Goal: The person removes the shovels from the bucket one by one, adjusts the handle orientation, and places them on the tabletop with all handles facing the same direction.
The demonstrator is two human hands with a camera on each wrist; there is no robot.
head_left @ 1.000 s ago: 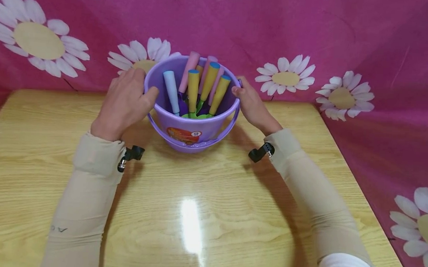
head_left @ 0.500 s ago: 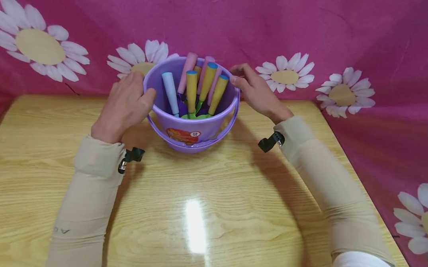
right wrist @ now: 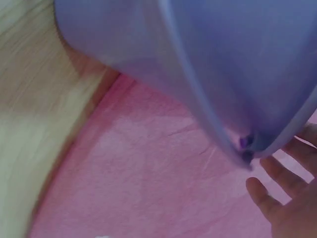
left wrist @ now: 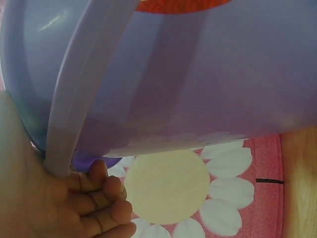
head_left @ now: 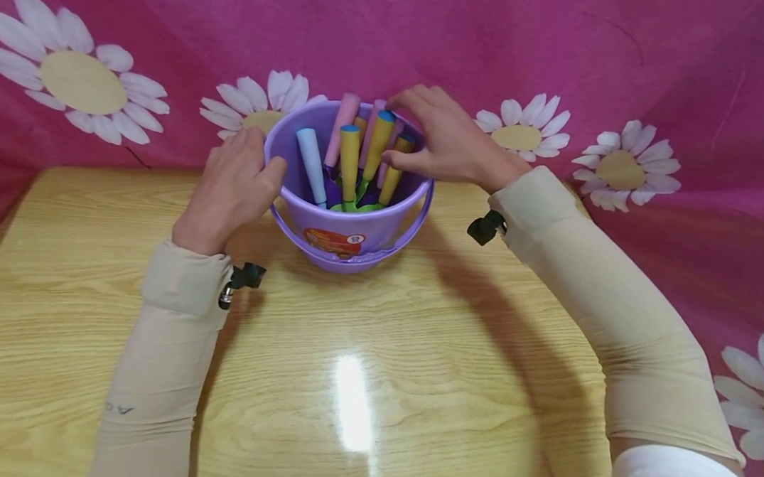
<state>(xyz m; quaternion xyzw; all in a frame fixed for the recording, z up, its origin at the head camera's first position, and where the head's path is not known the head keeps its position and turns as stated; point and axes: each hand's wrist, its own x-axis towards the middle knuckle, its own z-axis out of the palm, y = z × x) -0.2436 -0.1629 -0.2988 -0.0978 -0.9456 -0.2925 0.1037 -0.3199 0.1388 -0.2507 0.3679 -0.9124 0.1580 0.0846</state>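
Observation:
A purple bucket (head_left: 382,226) stands on the table, with its carrying handle (head_left: 419,222) hanging down in front. Inside it several handles stick up: yellow ones with blue ends (head_left: 349,162), pink ones (head_left: 343,129) and a light blue one (head_left: 311,166). Green and purple parts show at their lower ends. My left hand (head_left: 229,188) grips the bucket's left rim, thumb on the inner side; the left wrist view has its fingers curled at the handle's joint. Over the right rim hovers my right hand (head_left: 447,138), thumb and fingers spread around the nearest yellow handles without visibly closing on them.
The wooden table (head_left: 286,377) stretches out in front of the bucket. Close behind it hangs a magenta cloth (head_left: 391,40) with white daisies, which also runs along the right edge of the table.
My right hand has let go of the right rim and moved left and up over the bucket's opening, its fingers spreading. My left hand keeps its hold on the left rim.

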